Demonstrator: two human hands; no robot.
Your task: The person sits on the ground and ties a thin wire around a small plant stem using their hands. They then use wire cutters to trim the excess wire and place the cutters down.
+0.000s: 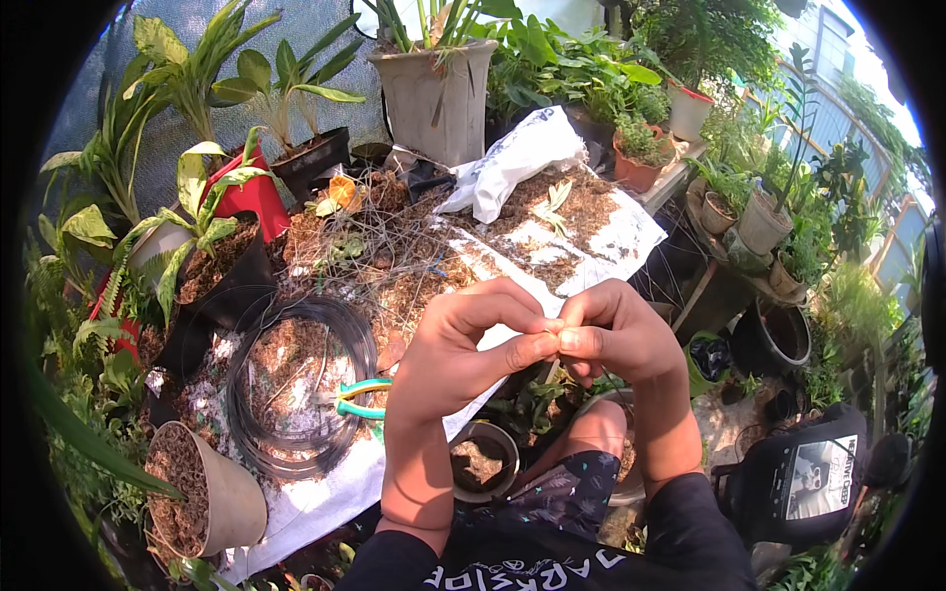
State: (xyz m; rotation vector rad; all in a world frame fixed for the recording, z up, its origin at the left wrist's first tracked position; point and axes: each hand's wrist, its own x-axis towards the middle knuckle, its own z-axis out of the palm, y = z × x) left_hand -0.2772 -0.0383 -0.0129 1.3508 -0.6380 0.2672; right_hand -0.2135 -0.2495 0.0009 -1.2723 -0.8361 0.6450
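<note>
My left hand (462,351) and my right hand (628,332) meet in front of me above the near edge of a white sheet (325,513). Thumb and forefinger of each are pinched together, tip to tip, on a small thin strand (549,332). Most of it is hidden by the fingertips, so its material is unclear. Left of my left hand lies a coil of dark wire (247,395). Pliers with green and yellow handles (358,411) rest with their jaws inside the coil, their handle ends partly behind my left wrist.
Dry fibres and thin stems (384,247) litter the sheet beyond my hands, near a crumpled white sack (517,162). A beige pot (233,502) leans at lower left. A black pot (240,277) holds a leafy plant. A black container (754,473) stands at right.
</note>
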